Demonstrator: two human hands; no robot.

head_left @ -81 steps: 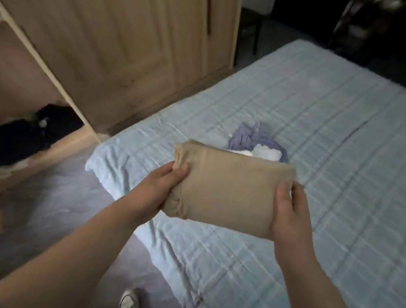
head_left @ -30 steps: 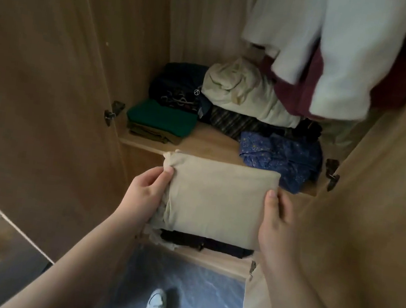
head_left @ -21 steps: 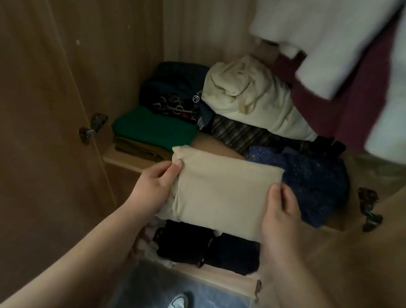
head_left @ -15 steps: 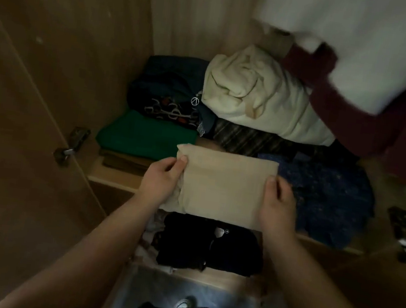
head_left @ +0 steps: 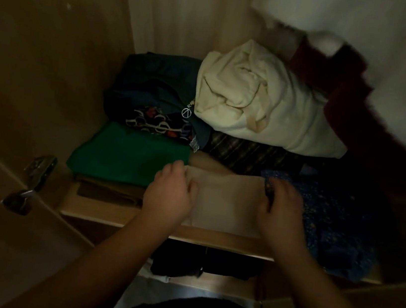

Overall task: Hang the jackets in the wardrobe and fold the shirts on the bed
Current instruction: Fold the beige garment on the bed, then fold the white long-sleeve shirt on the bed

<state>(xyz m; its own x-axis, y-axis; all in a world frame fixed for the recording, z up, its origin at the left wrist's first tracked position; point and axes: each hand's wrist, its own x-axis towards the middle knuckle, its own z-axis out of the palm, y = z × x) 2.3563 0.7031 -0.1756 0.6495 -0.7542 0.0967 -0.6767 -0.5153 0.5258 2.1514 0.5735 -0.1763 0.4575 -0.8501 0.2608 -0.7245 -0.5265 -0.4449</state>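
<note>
Folded beige shirt (head_left: 226,204) sits on the wardrobe shelf (head_left: 100,208)!
Left hand (head_left: 168,197) and right hand (head_left: 283,212) grip its two sides, fingers curled round the cloth. It lies at the shelf's front edge, between a green folded garment (head_left: 128,156) and a blue patterned one (head_left: 338,225).

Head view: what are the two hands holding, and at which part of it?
The folded beige shirt, lying on the wardrobe shelf. The left hand grips its left edge, the right hand its right edge.
</note>
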